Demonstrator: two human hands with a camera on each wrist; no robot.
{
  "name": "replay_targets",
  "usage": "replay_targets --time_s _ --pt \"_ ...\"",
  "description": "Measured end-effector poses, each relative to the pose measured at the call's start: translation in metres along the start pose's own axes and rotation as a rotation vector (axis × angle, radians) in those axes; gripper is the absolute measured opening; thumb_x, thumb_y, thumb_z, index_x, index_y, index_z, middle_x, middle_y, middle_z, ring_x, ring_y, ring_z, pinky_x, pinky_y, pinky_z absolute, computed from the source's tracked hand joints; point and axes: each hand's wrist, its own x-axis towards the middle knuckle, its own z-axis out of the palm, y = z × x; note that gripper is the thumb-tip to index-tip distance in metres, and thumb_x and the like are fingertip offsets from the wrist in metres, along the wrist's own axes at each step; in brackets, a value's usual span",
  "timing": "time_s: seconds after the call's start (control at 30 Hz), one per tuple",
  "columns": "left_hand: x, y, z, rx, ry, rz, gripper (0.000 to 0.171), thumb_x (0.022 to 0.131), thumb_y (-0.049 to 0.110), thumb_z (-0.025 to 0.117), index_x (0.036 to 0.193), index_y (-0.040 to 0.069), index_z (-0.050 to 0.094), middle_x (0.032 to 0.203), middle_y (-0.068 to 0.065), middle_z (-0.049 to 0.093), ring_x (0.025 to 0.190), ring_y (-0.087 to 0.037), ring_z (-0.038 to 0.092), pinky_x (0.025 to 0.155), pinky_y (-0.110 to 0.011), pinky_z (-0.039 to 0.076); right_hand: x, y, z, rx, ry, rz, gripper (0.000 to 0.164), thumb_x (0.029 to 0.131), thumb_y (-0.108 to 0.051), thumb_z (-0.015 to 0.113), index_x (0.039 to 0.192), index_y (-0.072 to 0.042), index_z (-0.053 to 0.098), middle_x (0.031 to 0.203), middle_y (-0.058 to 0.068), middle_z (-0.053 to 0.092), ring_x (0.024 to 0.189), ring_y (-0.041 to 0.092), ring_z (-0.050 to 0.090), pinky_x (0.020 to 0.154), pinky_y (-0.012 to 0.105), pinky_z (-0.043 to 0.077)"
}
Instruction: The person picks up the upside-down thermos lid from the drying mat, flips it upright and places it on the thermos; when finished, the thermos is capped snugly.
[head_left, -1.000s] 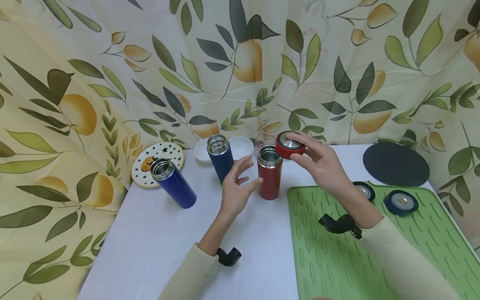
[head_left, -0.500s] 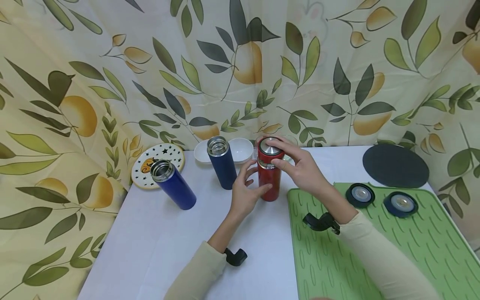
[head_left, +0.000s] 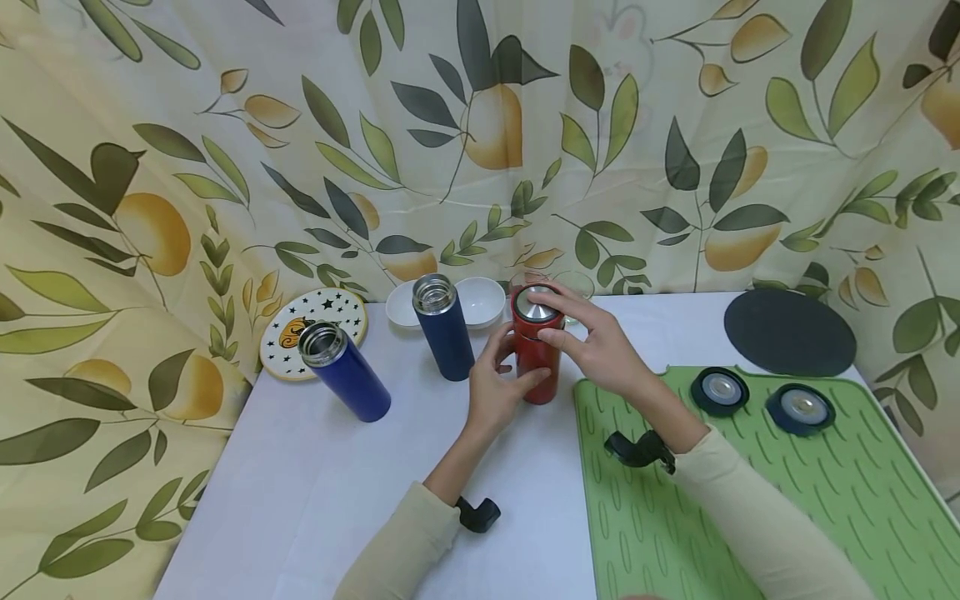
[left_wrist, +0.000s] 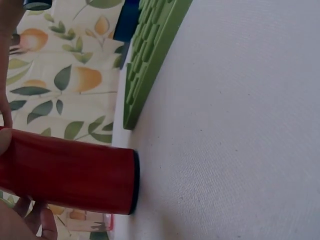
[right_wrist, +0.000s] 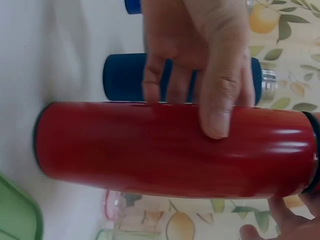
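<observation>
A red thermos bottle [head_left: 538, 367] stands upright on the white table, its red lid [head_left: 536, 308] with a shiny metal top seated on its mouth. Around the bottle's body curls my left hand [head_left: 493, 396]; the right wrist view shows that thumb pressed against the red wall [right_wrist: 150, 150]. My right hand [head_left: 603, 346] grips the lid from the right side. Close to the left hand is an uncapped dark blue bottle [head_left: 447, 340]. Farther left stands a brighter blue bottle [head_left: 352, 383], also without a lid. The far side of the red bottle is hidden in the head view.
A green textured mat [head_left: 697, 500] covers the right side, bearing two dark blue lids [head_left: 720, 392]. Behind it lies a black round mat [head_left: 790, 333]. White bowls [head_left: 482, 302], clear glassware [head_left: 576, 285] and a star-patterned round board [head_left: 341, 312] sit along the back.
My right hand has brought the red lid left and down onto the red bottle, where it now sits lower than half a second ago. My left hand has moved right to hold the body.
</observation>
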Motion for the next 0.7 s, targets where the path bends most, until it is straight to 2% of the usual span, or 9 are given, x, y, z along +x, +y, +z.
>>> replay_targets --time_s 0.1,0.23,0.33,0.4,0.53,0.63,0.7 --pt "0.003 -0.014 0.003 0.028 0.005 0.013 0.073 0.071 0.026 0.08 0.132 0.039 0.041 0.119 0.012 0.057 0.109 -0.005 0.051 0.08 -0.038 0.047 -0.002 0.002 0.002 -0.014 0.019 0.009 0.044 0.086 -0.002 0.061 0.129 -0.007 0.052 0.142 0.009 0.036 0.132 0.025 0.031 0.101 0.053 0.032" --pt "0.003 -0.015 0.003 0.032 0.013 0.01 0.072 0.072 0.03 0.079 0.132 0.04 0.041 0.119 0.013 0.057 0.109 -0.004 0.051 0.081 -0.039 0.047 -0.002 0.02 0.007 -0.056 0.071 0.001 0.047 0.084 -0.008 0.066 0.128 -0.014 0.053 0.141 0.009 0.039 0.129 0.024 0.035 0.098 0.051 0.036" --pt "0.002 -0.015 0.003 0.032 0.017 0.016 0.071 0.072 0.032 0.078 0.132 0.04 0.041 0.119 0.013 0.057 0.109 -0.005 0.051 0.081 -0.04 0.047 0.0 0.033 0.011 -0.105 0.106 -0.02 0.05 0.081 -0.015 0.07 0.128 -0.021 0.053 0.137 0.004 0.043 0.125 0.02 0.04 0.095 0.047 0.041" --pt "0.002 -0.015 0.003 0.029 0.018 0.025 0.071 0.072 0.032 0.078 0.132 0.04 0.042 0.119 0.012 0.058 0.109 -0.005 0.052 0.081 -0.041 0.047 0.0 0.034 0.011 -0.139 0.113 -0.028 0.051 0.081 -0.019 0.071 0.128 -0.023 0.052 0.134 0.001 0.044 0.122 0.019 0.042 0.094 0.045 0.043" --pt "0.002 -0.016 0.003 0.021 0.024 0.037 0.072 0.07 0.032 0.079 0.132 0.038 0.043 0.118 0.012 0.059 0.108 -0.005 0.053 0.08 -0.042 0.047 0.001 0.03 0.006 -0.154 0.075 -0.004 0.056 0.082 -0.024 0.07 0.133 -0.029 0.046 0.134 -0.005 0.044 0.123 0.015 0.039 0.097 0.048 0.038" --pt "0.002 -0.017 0.003 0.015 0.03 0.027 0.074 0.069 0.031 0.08 0.133 0.036 0.044 0.118 0.01 0.06 0.108 -0.005 0.053 0.08 -0.042 0.047 0.003 0.021 -0.003 -0.099 0.014 0.011 0.058 0.085 -0.02 0.067 0.136 -0.031 0.042 0.137 -0.007 0.042 0.127 0.014 0.035 0.099 0.054 0.032" --pt "0.002 -0.016 0.004 0.012 0.033 0.015 0.075 0.068 0.029 0.081 0.133 0.033 0.045 0.118 0.008 0.06 0.108 -0.007 0.054 0.08 -0.043 0.046 0.006 0.012 -0.01 -0.046 -0.038 0.008 0.058 0.086 -0.014 0.064 0.138 -0.027 0.041 0.14 -0.006 0.04 0.129 0.014 0.033 0.1 0.056 0.029"
